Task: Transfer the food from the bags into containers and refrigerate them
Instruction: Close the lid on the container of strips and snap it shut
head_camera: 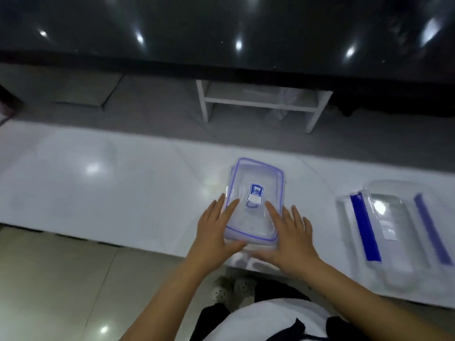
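A clear plastic container (256, 193) with a blue-rimmed lid and a blue label sits near the front edge of a white counter (98, 183). My left hand (214, 235) lies against its left side with straight fingers, the thumb along the near edge. My right hand (288, 237) lies flat on its right side, with its index finger on the lid. Both hands press the container and neither curls round it. No food or bags are in view.
A second clear container (391, 232) with two blue clip strips lies on the counter to the right. Beyond the counter stand a white shelf frame (258, 104) and a dark glossy surface (221, 33). Beige floor tiles (61, 279) lie at the lower left.
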